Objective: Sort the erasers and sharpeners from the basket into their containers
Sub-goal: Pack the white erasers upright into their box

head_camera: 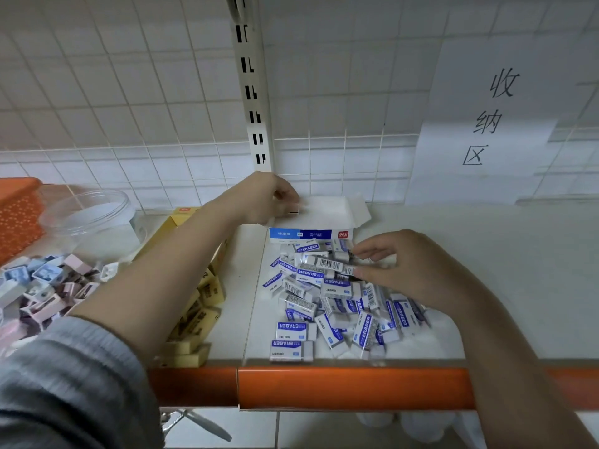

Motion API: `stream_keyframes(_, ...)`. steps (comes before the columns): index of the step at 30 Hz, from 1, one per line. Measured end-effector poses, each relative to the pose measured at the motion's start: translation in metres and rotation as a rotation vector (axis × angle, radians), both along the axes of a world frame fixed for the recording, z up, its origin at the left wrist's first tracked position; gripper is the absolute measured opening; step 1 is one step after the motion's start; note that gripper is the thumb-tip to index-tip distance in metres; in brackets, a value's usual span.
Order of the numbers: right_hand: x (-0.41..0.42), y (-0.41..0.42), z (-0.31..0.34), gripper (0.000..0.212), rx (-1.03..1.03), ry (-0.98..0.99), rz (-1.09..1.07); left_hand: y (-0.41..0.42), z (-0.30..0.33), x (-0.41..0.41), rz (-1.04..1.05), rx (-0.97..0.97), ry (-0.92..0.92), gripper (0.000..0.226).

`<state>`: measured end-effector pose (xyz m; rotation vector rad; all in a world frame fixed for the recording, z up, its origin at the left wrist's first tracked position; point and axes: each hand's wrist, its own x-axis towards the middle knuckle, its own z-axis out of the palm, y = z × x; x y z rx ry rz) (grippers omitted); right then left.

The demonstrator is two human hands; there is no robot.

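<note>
While left hand [269, 197] pinches box flap [319, 207], right hand [405, 267] fingers erasers [324, 286]

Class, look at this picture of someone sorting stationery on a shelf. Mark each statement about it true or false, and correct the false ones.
1. The left hand holds a flap of the eraser box. True.
2. The white erasers are stacked neatly inside the box. False: they lie in a loose pile on the shelf in front of it.
3. The right hand reaches into the eraser pile. True.
4. The sharpeners lie to the right of the erasers. False: they are at the far left.
5. The shelf's front edge is blue. False: it is orange.
</note>
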<state>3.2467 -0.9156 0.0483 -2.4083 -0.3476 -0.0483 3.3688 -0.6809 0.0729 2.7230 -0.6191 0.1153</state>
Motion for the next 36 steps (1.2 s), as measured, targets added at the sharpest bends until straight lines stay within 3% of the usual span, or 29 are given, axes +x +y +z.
stream_keyframes(8, 0.013, 0.013, 0.005, 0.024, 0.004, -0.092, -0.022, 0.008, 0.010, -0.050, 0.076, -0.036, 0.037, 0.018)
stream_keyframes(10, 0.023, 0.015, 0.011, 0.037, -0.067, -0.081, -0.036, 0.009, 0.013, -0.064, 0.115, -0.048, 0.036, 0.019)
stream_keyframes(13, 0.039, 0.019, 0.017, 0.063, -0.271, 0.028, 0.107, 0.008, 0.013, -0.082, 0.154, -0.077, 0.025, 0.019)
stream_keyframes(15, 0.047, 0.022, 0.016, 0.067, -0.378, 0.038, 0.178, 0.007, 0.010, -0.091, 0.180, -0.106, 0.015, 0.020)
stream_keyframes(20, 0.051, 0.020, 0.013, 0.035, -0.433, -0.047, 0.203, 0.004, -0.006, -0.101, 0.246, -0.303, -0.047, 0.020)
stream_keyframes(24, 0.050, 0.011, 0.021, 0.020, -0.390, -0.100, 0.152, 0.000, -0.011, -0.101, 0.223, -0.312, -0.034, 0.023)
stream_keyframes(29, 0.053, 0.000, 0.045, 0.020, -0.258, -0.217, 0.031, -0.005, -0.011, -0.100, 0.197, -0.294, 0.106, 0.039)
stream_keyframes(36, 0.091, 0.020, 0.035, 0.034, -0.183, -0.156, -0.084, -0.009, -0.012, -0.104, 0.202, -0.187, 0.131, 0.041)
